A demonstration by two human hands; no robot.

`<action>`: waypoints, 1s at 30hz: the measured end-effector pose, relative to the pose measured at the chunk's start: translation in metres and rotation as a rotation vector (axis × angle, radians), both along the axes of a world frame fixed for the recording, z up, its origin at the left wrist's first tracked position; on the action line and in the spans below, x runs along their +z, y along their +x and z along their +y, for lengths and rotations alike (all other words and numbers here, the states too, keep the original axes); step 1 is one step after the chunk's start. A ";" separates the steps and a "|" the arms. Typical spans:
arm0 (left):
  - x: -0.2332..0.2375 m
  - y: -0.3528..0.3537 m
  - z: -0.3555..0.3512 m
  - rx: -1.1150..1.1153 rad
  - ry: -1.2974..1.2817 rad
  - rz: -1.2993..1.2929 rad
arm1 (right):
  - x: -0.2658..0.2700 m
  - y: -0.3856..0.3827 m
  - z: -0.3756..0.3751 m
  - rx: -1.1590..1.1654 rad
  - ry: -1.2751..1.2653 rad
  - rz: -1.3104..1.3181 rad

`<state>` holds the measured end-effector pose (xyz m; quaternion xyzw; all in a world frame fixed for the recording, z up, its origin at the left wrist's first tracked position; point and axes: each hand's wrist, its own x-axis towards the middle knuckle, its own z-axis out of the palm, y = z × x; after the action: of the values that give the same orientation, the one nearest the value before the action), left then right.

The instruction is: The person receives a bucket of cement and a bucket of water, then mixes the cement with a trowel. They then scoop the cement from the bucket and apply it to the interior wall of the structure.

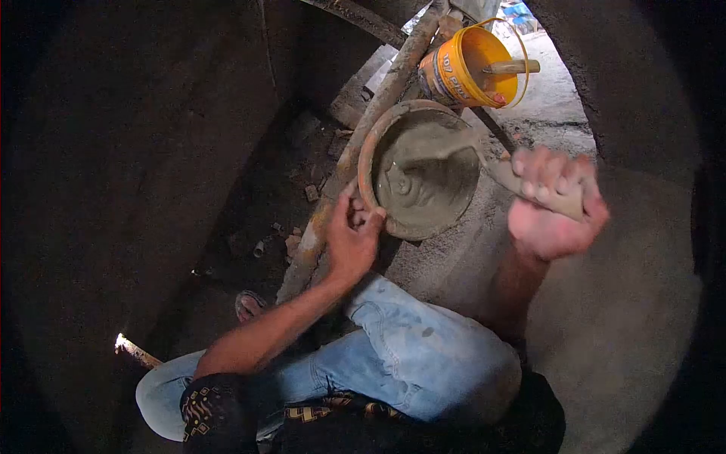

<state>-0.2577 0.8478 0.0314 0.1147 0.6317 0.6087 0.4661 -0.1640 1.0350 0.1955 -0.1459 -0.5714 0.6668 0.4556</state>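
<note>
A round bowl with an orange-brown rim holds wet grey cement. My left hand grips the bowl's near left rim, thumb at the edge. To the right of the bowl, my right hand is wrapped round the handle of a trowel. The trowel's blade reaches over the bowl's right side into the cement, and its tip is hard to tell from the grey mix.
A yellow bucket with a wooden-handled tool in it stands beyond the bowl. A long pole or beam runs diagonally at the left, with rubble beside it. Dark curved walls rise on both sides.
</note>
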 end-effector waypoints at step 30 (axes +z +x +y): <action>-0.015 0.031 0.010 0.244 0.120 -0.328 | -0.096 -0.139 0.043 0.158 -0.322 -0.887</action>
<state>-0.2268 0.8579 0.0168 -0.0358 0.5191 0.7076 0.4780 -0.3028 1.0775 0.0996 -0.4413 -0.6094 0.6529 0.0873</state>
